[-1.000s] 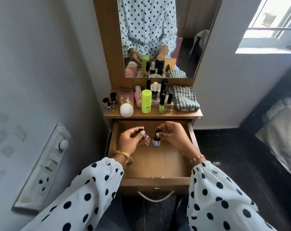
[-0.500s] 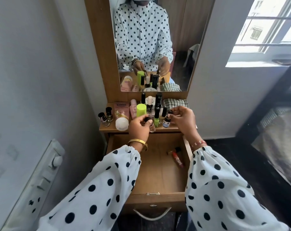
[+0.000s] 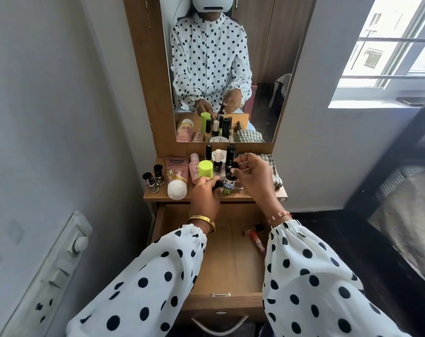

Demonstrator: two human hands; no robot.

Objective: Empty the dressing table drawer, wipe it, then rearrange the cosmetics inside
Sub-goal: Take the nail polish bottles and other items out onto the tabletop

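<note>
On the far left wall I see a white switch panel [image 3: 48, 271]. Moving right to the desk [image 3: 158, 197], its left end carries two dark-capped nail polish bottles [image 3: 153, 182], then a pink tube [image 3: 176, 177] lying with its white cap toward me, a smaller pink bottle [image 3: 194, 166] and a lime-green capped bottle [image 3: 205, 169]. My left hand [image 3: 204, 198] sits just in front of that green cap, fingers curled round a small black-capped bottle [image 3: 217, 185] over the front edge of the desk; I cannot tell whether the bottle touches the surface. Behind it stand more dark bottles and a tall black tube [image 3: 230, 155] by the mirror [image 3: 221, 69], which reflects a person in a dotted shirt. Just right of my left hand, a small bottle with a blue label [image 3: 229, 182] stands upright on the desk; my right hand [image 3: 252, 178] hovers at its top, fingertips gathered narrowly near its black cap, though I cannot tell if they actually pinch it. A checked cloth [image 3: 272, 166] lies under and behind that hand. Below, the drawer [image 3: 230, 271] is pulled open, and a red lip gloss tube [image 3: 256, 239] lies near its right wall, by my right sleeve. Farther right are a window [image 3: 388, 49] and a bed [image 3: 405, 215].
</note>
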